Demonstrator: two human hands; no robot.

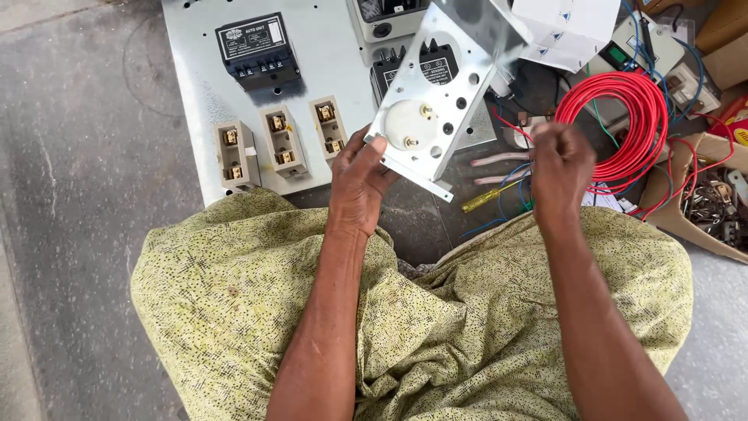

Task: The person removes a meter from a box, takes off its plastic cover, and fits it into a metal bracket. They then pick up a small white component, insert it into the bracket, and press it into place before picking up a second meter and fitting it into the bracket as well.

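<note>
Bracket: bent sheet-metal bracket (436, 101), upper centre of the frame, tilted, punched with round holes; a white round disc with brass studs sits in its lower part
Left hand: left hand (358, 175) with fingers clamped on the bracket's lower edge
Right hand: right hand (559, 168) with fingers pinched together on a thin red wire (510, 125) that runs toward the bracket
Progress: the disc looks seated; wiring appears barely begun
Surroundings: glossy red wire coil (623, 125), right; grey metal panel (327, 62) bearing three cream fuse holders (282, 142) and a black box unit (257, 51); yellow-handled screwdriver (487, 199) on the floor
</note>
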